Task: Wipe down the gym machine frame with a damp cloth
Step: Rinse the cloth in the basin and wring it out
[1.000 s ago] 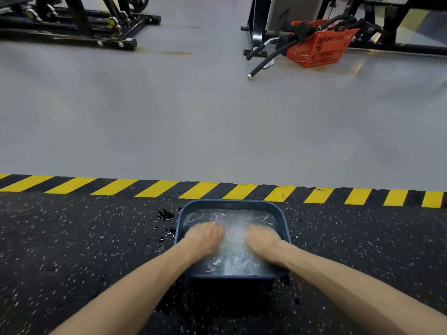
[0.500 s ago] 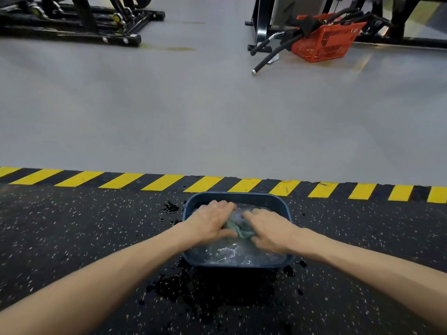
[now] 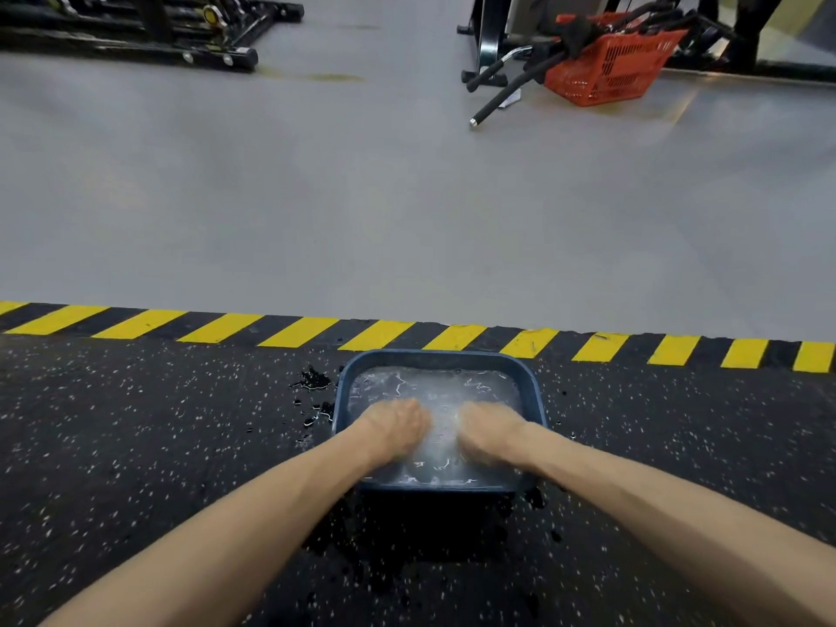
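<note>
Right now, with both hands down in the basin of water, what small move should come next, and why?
Probably gather the cloth and lift it above the blue basin to wring it there. Both the left hand and right hand are sunk in churned water, no cloth shows, and spilled water darkens the floor beside it.

place: you're in a gym | evidence: black machine frames (image 3: 135, 33), speckled rubber flooring (image 3: 135, 445), hazard-striped edge (image 3: 226, 328), basket of cable handles (image 3: 610, 61)
</note>
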`<state>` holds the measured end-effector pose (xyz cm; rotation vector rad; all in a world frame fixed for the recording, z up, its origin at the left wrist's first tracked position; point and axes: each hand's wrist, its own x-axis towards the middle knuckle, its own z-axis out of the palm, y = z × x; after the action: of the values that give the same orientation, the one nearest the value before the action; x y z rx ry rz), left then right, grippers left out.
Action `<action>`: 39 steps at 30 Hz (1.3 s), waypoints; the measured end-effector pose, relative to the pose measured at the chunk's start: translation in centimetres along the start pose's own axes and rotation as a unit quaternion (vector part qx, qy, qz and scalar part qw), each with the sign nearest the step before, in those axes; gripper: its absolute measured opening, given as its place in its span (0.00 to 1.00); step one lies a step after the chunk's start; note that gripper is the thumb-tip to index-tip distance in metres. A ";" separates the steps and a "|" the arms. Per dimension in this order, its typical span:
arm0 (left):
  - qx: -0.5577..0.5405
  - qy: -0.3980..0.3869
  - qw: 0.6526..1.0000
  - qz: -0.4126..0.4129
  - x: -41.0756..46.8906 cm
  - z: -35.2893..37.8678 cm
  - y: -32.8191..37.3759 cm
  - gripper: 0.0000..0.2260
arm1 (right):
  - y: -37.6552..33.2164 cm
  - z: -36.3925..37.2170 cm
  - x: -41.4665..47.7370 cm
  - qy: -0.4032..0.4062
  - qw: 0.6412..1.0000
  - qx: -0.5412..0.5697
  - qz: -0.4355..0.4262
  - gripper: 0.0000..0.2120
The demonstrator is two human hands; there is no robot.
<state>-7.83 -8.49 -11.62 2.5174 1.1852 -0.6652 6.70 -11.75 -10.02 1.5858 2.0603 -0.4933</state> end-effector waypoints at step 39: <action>-0.117 -0.019 0.991 -0.065 -0.7 -0.9 -0.5 0.16 | 0.5 0.3 0.2 0.028 0.996 0.079 0.026 0.14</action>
<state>-8.39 -8.24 -10.54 2.2400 1.3390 -0.5642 7.18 -11.66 -10.40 1.7573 2.0583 -0.6123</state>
